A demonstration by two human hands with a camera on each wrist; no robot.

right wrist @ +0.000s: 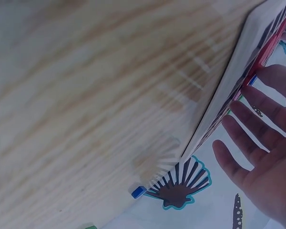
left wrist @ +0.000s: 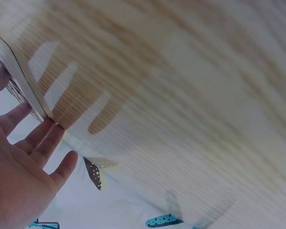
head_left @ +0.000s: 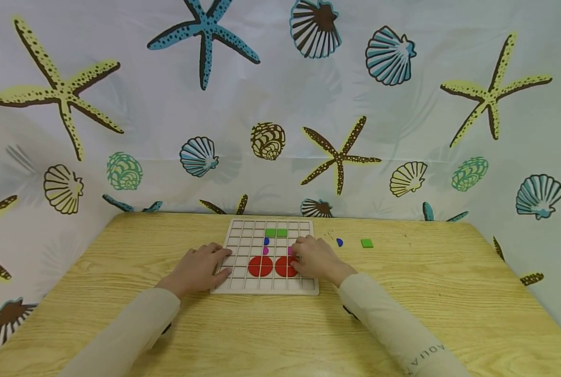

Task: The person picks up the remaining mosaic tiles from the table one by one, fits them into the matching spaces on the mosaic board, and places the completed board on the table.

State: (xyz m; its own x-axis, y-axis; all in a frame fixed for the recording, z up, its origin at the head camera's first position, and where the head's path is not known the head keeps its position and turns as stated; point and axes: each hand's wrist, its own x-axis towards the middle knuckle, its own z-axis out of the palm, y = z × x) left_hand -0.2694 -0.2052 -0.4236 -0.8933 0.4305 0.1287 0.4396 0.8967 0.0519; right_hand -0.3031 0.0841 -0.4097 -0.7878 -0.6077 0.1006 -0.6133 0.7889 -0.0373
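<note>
A white grid board lies flat on the table between the hands. Its left edge is touched by my left hand, fingers spread and fairly straight, the thumb near the lower corner. Over the board's right side, my right hand has its fingertips down by a magenta piece and a red disc, partly covering both. Left of these sit another red disc, a small rounded magenta piece and a blue half disc. Green pieces fill two adjoining cells higher up.
Right of the board, a loose blue half disc and a green square lie on the wooden table. Behind the table hangs a white sheet printed with shells and starfish.
</note>
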